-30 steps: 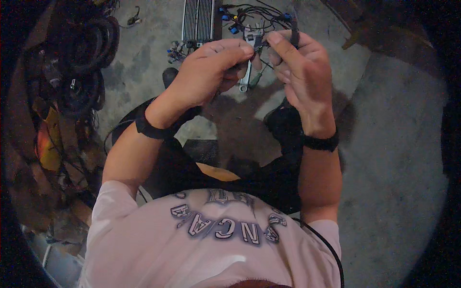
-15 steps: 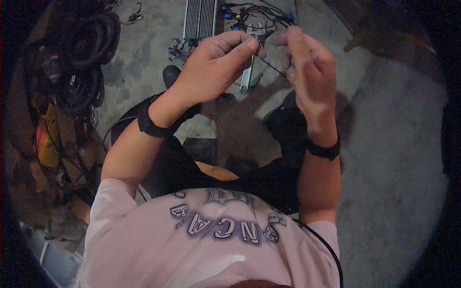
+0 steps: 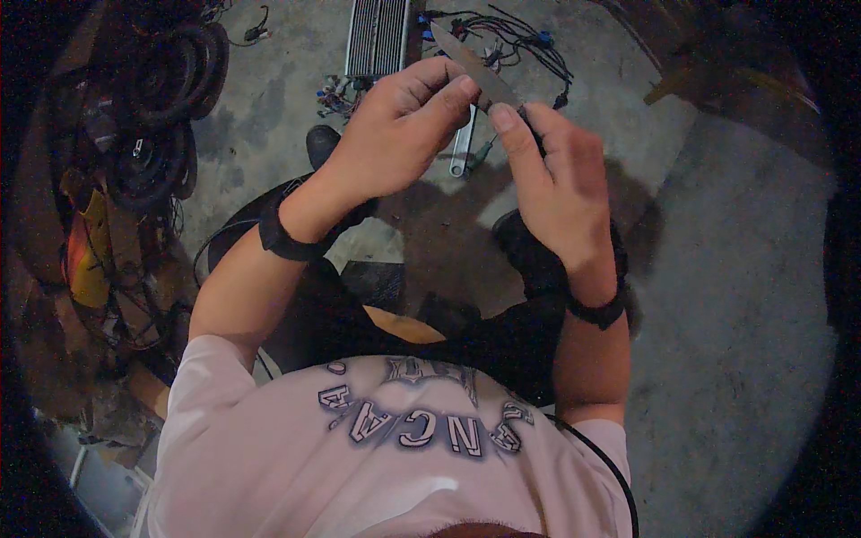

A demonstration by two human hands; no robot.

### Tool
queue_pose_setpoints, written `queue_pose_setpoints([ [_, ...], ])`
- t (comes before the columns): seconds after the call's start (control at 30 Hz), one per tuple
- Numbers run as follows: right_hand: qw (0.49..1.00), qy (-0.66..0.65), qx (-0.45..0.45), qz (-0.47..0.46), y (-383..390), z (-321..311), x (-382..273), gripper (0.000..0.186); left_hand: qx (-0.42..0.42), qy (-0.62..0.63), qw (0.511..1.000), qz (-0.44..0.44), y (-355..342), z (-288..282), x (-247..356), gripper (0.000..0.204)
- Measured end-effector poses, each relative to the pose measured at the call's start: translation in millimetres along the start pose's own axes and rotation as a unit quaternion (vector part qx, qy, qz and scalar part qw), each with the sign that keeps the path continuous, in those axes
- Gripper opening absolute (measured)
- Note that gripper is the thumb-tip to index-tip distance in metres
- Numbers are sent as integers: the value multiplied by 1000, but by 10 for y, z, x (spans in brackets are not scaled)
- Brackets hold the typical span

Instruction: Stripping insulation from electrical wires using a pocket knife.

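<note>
Grey concrete floor (image 3: 717, 314), finned metal box (image 3: 377, 40), black cables (image 3: 538, 40), silver wrench (image 3: 461, 148)

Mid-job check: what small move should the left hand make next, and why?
Probably ease the left hand slightly away from the knife: the right hand grips it, and the blade appears right beside the left fingers. Whether they touch is unclear.

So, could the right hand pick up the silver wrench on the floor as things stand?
Probably not without freeing itself first: the right hand is gripping a knife. The near end of the silver wrench does look uncovered, though.
</note>
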State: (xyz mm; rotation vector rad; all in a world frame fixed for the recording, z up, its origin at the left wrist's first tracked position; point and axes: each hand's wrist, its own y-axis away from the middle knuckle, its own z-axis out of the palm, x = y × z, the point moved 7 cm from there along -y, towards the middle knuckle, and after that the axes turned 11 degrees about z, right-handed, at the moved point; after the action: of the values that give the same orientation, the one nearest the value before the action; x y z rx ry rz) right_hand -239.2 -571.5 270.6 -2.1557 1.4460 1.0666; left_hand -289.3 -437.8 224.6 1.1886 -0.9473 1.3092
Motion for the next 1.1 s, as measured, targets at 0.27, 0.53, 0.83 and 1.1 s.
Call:
queue_pose_setpoints([
  [0.27, 997, -4, -71, 30, 18, 95, 88, 42, 8, -1, 999, -35, 61, -2, -56, 18],
  [0.53, 988, -93, -88, 80, -159, 162, 302, 42, 4, 92, 994, -64, -67, -16, -64, 23],
  [0.83, 981, -164, -75, 67, -770, 52, 204, 37, -19, 95, 995, 0, -558, -218, 119, 23],
  [1.1, 982, -159, -81, 66, -1115, -173, -298, 36, 31, 147, 988, 17, -822, -421, 494, 23],
])
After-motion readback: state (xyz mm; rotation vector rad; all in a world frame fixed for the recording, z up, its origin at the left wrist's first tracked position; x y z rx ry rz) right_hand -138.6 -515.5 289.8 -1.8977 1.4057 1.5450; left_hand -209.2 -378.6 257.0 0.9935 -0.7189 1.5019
